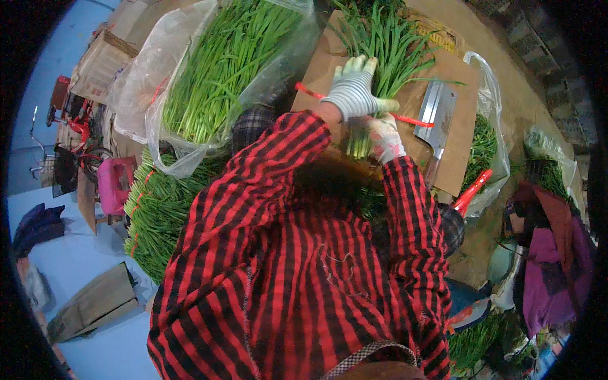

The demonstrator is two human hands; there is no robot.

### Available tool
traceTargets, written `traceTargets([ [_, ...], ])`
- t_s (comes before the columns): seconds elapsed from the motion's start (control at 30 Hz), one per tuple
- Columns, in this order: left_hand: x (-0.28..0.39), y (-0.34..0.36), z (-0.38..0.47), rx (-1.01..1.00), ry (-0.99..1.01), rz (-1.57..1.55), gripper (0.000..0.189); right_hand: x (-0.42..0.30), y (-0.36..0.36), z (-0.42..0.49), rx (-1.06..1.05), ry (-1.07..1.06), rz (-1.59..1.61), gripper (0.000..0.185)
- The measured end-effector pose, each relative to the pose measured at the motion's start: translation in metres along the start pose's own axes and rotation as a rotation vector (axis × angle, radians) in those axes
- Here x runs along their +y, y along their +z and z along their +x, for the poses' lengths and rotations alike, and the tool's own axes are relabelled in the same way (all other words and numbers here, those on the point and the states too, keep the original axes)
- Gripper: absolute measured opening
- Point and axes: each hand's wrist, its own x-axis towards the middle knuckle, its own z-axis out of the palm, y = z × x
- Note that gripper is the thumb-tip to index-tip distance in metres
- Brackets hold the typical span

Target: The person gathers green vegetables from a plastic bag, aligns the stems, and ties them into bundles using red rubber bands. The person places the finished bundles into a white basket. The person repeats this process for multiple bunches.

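Note:
My left hand [354, 90], in a pale striped glove with greenish fingertips, lies across a bunch of leafy greens like garlic chives [394, 61], its thumb over the stems. My right hand [385, 137], in a stained white glove, is against the right side of the pale stem ends, just below the left. A red tie strip [412, 121] passes at the bunch, its ends sticking out to both sides. The bunch lies on a brown cardboard-like board [458, 137]. A cleaver [435, 116] rests on the board to the right, handle towards me. Where the fingers meet the stems is partly hidden.
Upper left, a plastic-lined container holds more greens [228, 71]. Tied bunches [156, 213] are stacked beside a pink stool [114, 185]. Red strips [472, 192] and a bag of greens [482, 147] are on the right. Purple clothing [546, 275], perhaps a co-worker's, shows farther right.

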Motion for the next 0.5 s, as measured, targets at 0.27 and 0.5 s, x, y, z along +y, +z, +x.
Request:
traceTargets([
  [0.27,-0.001,0.014,0.013,-0.237,-0.191,-0.057,0.122,-0.091,0.001,-0.092,-0.177,0.061,-0.278,0.058],
  [0.5,0.001,0.040,-0.008,0.126,-0.121,0.010,0.115,-0.079,-0.035,-0.065,0.464,-0.445,-0.949,0.043],
])
